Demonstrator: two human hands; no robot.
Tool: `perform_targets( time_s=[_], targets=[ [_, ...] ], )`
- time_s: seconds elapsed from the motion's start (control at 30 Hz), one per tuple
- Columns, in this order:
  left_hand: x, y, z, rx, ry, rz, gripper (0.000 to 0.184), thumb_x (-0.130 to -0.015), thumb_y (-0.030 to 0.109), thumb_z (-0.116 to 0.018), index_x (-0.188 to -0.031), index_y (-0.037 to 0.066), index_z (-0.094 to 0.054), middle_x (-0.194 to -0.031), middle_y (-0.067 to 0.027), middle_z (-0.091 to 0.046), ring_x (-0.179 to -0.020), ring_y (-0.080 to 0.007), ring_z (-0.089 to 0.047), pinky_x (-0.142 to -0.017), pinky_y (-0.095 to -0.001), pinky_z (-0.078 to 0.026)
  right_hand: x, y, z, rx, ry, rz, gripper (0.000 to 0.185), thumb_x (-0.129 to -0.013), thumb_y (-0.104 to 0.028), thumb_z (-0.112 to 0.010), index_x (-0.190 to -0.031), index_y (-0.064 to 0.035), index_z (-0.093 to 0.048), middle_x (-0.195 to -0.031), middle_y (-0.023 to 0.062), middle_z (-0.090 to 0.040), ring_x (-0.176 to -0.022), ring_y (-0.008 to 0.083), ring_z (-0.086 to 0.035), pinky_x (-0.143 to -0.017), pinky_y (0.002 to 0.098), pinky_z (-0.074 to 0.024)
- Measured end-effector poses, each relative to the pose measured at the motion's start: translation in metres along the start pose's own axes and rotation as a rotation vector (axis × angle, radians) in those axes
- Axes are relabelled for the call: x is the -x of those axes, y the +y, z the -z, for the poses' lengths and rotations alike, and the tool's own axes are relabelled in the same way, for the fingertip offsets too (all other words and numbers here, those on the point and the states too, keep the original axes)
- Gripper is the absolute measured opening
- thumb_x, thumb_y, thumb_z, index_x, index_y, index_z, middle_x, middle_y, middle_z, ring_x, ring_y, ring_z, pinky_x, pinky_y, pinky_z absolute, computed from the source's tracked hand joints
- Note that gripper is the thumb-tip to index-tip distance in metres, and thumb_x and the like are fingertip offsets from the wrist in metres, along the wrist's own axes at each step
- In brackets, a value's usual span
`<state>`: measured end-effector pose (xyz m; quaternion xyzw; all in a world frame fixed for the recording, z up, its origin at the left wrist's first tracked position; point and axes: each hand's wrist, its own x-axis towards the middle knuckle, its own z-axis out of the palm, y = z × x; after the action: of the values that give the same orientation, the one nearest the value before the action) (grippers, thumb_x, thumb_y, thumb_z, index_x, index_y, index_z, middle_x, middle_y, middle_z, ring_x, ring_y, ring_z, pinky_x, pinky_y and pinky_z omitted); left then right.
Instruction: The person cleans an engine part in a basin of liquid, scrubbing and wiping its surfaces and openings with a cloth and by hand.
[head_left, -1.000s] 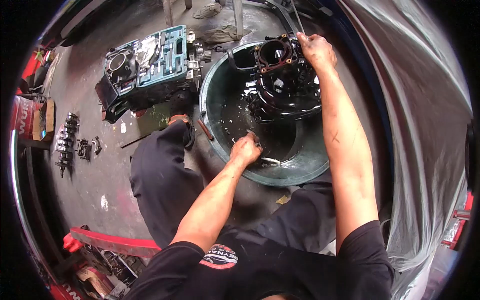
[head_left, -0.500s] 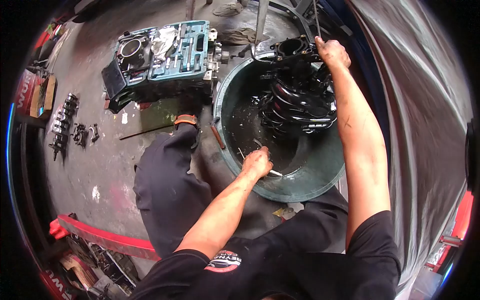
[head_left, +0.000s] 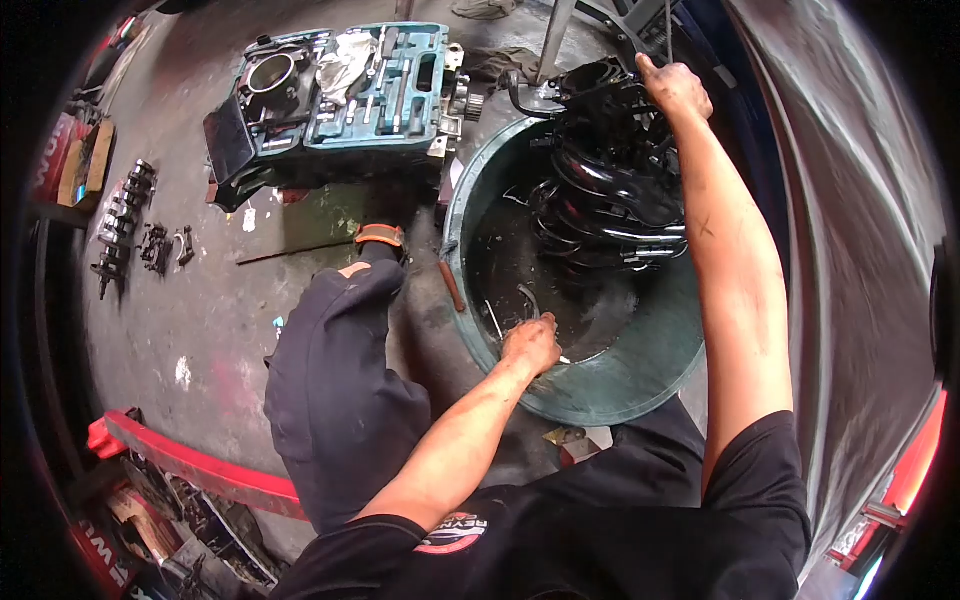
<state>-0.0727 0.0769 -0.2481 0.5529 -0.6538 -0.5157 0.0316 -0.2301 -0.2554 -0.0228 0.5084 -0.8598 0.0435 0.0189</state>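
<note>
Fingers (head_left: 647, 68), right hand (head_left: 682, 92): gripping black manifold (head_left: 612, 182), lying leftward and wearer-side; left hand (head_left: 533, 345): farther off, curled, grip untellable.

The tub (head_left: 650, 375) is dull green, the engine part (head_left: 610, 185) black, the tool case (head_left: 436, 65) teal, the rag (head_left: 343, 65) white, the shirt (head_left: 620, 540) black with a red-and-white badge (head_left: 450, 542), the beam (head_left: 200, 465) red, and the floor (head_left: 215, 320) grey with whitish and pinkish blotches.

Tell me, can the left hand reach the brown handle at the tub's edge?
Probably yes: the brown handle is near the left hand, and nothing seems in the way except the tub rim, which the hand could likely clear.
</note>
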Motion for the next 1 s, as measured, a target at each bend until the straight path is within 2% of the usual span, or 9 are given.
perform_targets(
  time_s=[0.37, 0.47, 0.57, 0.67, 0.73, 0.77, 0.83, 0.9, 1.0],
  targets=[
    [-0.008, -0.006, -0.01, 0.022, -0.002, -0.012, 0.036, -0.08, 0.023, -0.073, -0.108, 0.006, -0.057, -0.106, -0.0168, -0.068, -0.106, -0.0352, -0.065, -0.091, -0.0449, -0.051, 0.012, -0.021, -0.008, 0.074, 0.037, 0.135, 0.071, -0.09, -0.07, -0.047, -0.122, -0.0105, -0.069, -0.129, 0.0174, -0.064, -0.122, 0.0334, -0.06, -0.1, 0.0443, -0.0474],
    [0.0, 0.007, 0.006, 0.012, -0.04, 0.009, 0.034, -0.083, 0.011, -0.058, -0.115, 0.002, -0.058, -0.111, -0.0219, -0.068, -0.109, -0.0392, -0.064, -0.093, -0.0473, -0.051, 0.005, -0.012, -0.011, 0.083, 0.079, 0.217, 0.077, -0.089, -0.076, -0.043, -0.123, -0.0109, -0.068, -0.126, 0.0173, -0.065, -0.123, 0.035, -0.058, -0.101, 0.0468, -0.0462],
    [-0.005, 0.003, -0.001, 0.022, 0.025, -0.024, 0.032, -0.083, 0.013, -0.058, -0.114, 0.003, -0.059, -0.108, -0.0215, -0.069, -0.106, -0.0401, -0.065, -0.092, -0.0479, -0.052, 0.026, 0.007, -0.013, -0.01, 0.469, 0.317, 0.069, -0.091, -0.069, -0.048, -0.118, -0.0094, -0.069, -0.119, 0.018, -0.067, -0.116, 0.0366, -0.061, -0.097, 0.0478, -0.0477],
    [-0.001, 0.016, 0.005, 0.04, 0.142, -0.095, 0.029, -0.084, 0.016, -0.06, -0.11, 0.003, -0.06, -0.103, -0.0204, -0.069, -0.103, -0.0393, -0.065, -0.09, -0.0485, -0.052, 0.095, 0.05, -0.011, -0.301, 0.738, 0.42, 0.052, -0.092, -0.054, -0.059, -0.111, -0.0067, -0.071, -0.111, 0.0172, -0.068, -0.107, 0.0356, -0.064, -0.093, 0.0471, -0.0489],
    [0.004, 0.031, 0.017, 0.083, 0.224, -0.18, 0.03, -0.082, 0.022, -0.065, -0.105, 0.004, -0.059, -0.097, -0.0188, -0.07, -0.095, -0.0371, -0.067, -0.085, -0.0478, -0.053, 0.168, 0.095, -0.031, -0.461, 0.648, 0.25, 0.041, -0.091, -0.042, -0.066, -0.108, -0.0049, -0.07, -0.104, 0.0166, -0.066, -0.102, 0.0368, -0.062, -0.09, 0.0474, -0.0488],
    [0.007, 0.043, 0.025, 0.139, 0.26, -0.157, 0.028, -0.081, 0.024, -0.065, -0.102, 0.005, -0.06, -0.095, -0.0192, -0.07, -0.093, -0.0378, -0.067, -0.084, -0.0477, -0.053, 0.196, 0.131, -0.06, -0.614, 0.38, 0.066, 0.039, -0.09, -0.039, -0.068, -0.107, -0.0039, -0.069, -0.109, 0.0183, -0.066, -0.103, 0.0331, -0.063, -0.091, 0.0438, -0.0486],
    [0.012, 0.064, 0.041, 0.214, 0.336, -0.137, 0.027, -0.08, 0.028, -0.066, -0.094, 0.005, -0.063, -0.093, -0.0201, -0.07, -0.089, -0.0388, -0.067, -0.08, -0.0472, -0.053, 0.257, 0.164, -0.097, -0.987, -0.209, -0.498, 0.057, -0.088, -0.057, -0.064, -0.11, -0.0045, -0.067, -0.113, 0.0128, -0.067, -0.102, 0.0251, -0.063, -0.09, 0.0405, -0.0498],
    [0.015, 0.067, 0.045, 0.283, 0.346, -0.174, 0.029, -0.079, 0.032, -0.066, -0.088, 0.004, -0.065, -0.09, -0.0212, -0.07, -0.086, -0.0389, -0.068, -0.078, -0.0464, -0.053, 0.308, 0.162, -0.122, -1.329, -0.576, -0.911, 0.067, -0.084, -0.067, -0.062, -0.111, -0.0067, -0.067, -0.108, 0.009, -0.07, -0.097, 0.024, -0.065, -0.087, 0.0402, -0.051],
    [0.015, 0.061, 0.037, 0.298, 0.334, -0.22, 0.033, -0.077, 0.033, -0.066, -0.089, 0.002, -0.067, -0.089, -0.0221, -0.069, -0.088, -0.0344, -0.067, -0.079, -0.0439, -0.051, 0.327, 0.161, -0.161, -1.867, -0.753, -0.766, 0.064, -0.081, -0.067, -0.065, -0.108, -0.0084, -0.067, -0.098, 0.009, -0.07, -0.088, 0.0256, -0.065, -0.084, 0.0411, -0.0514]
  ],
)
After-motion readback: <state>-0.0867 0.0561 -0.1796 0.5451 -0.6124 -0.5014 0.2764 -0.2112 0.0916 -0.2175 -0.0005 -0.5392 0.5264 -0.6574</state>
